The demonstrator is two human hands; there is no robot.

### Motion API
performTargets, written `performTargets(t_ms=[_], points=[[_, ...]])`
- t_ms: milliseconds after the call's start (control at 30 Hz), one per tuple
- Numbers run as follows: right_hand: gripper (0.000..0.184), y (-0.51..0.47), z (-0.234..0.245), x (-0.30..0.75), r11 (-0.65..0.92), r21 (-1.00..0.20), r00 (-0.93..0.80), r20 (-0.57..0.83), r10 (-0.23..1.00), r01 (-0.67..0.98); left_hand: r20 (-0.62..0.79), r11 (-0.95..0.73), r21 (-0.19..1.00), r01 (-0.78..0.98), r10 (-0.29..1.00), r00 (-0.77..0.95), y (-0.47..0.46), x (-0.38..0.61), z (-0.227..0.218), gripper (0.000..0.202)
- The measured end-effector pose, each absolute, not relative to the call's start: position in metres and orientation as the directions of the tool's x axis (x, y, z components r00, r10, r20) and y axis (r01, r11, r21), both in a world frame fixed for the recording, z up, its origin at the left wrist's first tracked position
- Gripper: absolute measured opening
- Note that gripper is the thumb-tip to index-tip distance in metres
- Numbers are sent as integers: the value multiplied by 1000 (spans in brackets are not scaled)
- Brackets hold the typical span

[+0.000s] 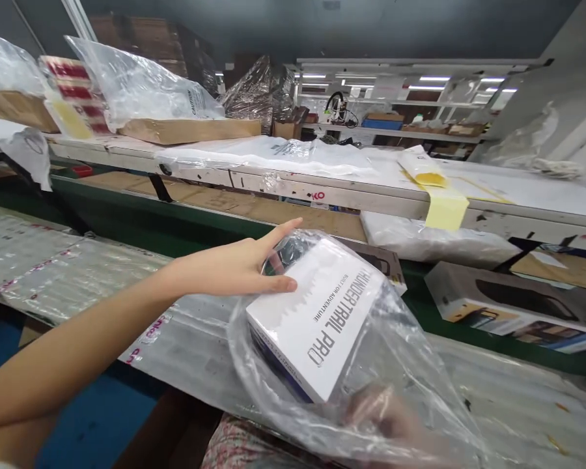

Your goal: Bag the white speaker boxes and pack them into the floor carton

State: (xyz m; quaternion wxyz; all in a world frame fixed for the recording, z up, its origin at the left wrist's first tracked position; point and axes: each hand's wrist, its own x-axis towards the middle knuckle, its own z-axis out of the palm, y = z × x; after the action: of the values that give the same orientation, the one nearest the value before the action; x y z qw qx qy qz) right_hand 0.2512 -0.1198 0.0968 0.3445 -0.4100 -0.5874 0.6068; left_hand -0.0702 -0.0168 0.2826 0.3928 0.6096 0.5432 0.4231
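A white box (317, 319) printed "THUNDERTRAIL PRO" lies tilted inside a clear plastic bag (410, 365). My left hand (239, 267) reaches in from the left. Its thumb presses the box's upper left edge and its fingers stretch toward the bag's open mouth. My right hand (385, 417) is under the bag at the bottom. It shows only as a blur through the plastic, apparently gripping the bag from below.
A green conveyor belt (127, 215) runs across, carrying printed product boxes (517, 306). Behind it a white shelf (371, 189) holds plastic bags, cardboard and a yellow paper pad (444, 202). Stacked clear bags (53, 273) cover the near worktop at left.
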Motion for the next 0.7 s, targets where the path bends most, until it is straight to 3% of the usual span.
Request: performTargets(t_ms=[67,133,200,233,300,367,433,467,567,700], points=[[16,-106,107,262,309,-947,-215,284,934,92,69,-82,958,274,996,57,-21,-68,278,60],[41,-87,120,254,666,-686,-74,679,731,292,31,-61,960,275,993,111,-24,-62,281,61],[68,-68,132,233,808,-400,-223,821,526,432,14,-86,930,357,979,201,-26,-55,288,71],[73,-59,136,220,846,-309,-327,821,468,434,7,-119,894,433,967,253,-26,-50,291,79],[77,-46,139,195,893,-243,-408,822,397,379,-65,-182,736,652,940,336,-25,-40,297,99],[80,-38,138,175,911,-288,-299,878,375,295,-223,-232,455,860,905,362,-23,-28,303,122],[76,-36,135,162,914,-390,-74,914,399,112,-350,-283,181,942,876,330,-19,-16,307,141],[67,-37,134,159,900,-436,39,899,436,-8,-371,-299,98,949,874,314,-16,-10,308,147],[35,-40,136,161,813,-493,228,792,567,-309,-345,-279,56,959,896,281,-4,1,306,144],[24,-37,127,184,794,-518,367,706,607,-317,-214,-208,224,952,943,256,12,-17,294,127]])
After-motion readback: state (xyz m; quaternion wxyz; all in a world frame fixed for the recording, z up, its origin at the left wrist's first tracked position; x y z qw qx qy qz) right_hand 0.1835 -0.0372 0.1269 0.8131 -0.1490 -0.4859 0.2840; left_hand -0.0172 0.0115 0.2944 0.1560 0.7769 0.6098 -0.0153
